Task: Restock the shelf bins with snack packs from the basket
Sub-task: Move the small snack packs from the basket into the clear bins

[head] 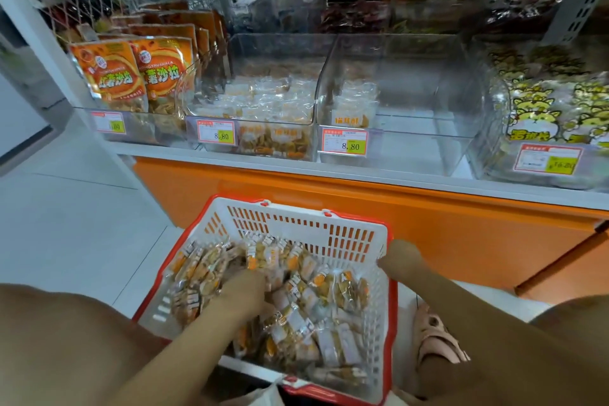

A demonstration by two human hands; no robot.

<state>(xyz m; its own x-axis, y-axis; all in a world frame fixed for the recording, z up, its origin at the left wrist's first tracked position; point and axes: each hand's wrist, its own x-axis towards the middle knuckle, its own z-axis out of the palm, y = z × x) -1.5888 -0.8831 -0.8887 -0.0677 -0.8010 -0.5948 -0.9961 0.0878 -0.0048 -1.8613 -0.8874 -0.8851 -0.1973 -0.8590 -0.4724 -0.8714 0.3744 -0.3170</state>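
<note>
Nearest, the left hand (pixel 245 288) is being pushed down among the packs (pixel 316 293) in the basket (pixel 296 224). Its fingers are being hidden, so a hold cannot be told. Further right, the rim is being held by the right hand (pixel 400 257), thumb inside. If too many packs are being grabbed, some may be dropped before the near-empty bin (pixel 412 142) is being reached. The basket may be tipped if the rim is being pulled.

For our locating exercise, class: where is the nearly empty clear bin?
In the head view, the nearly empty clear bin sits right of centre on the shelf, between the fuller snack bin and the yellow cat-print packs.
</note>
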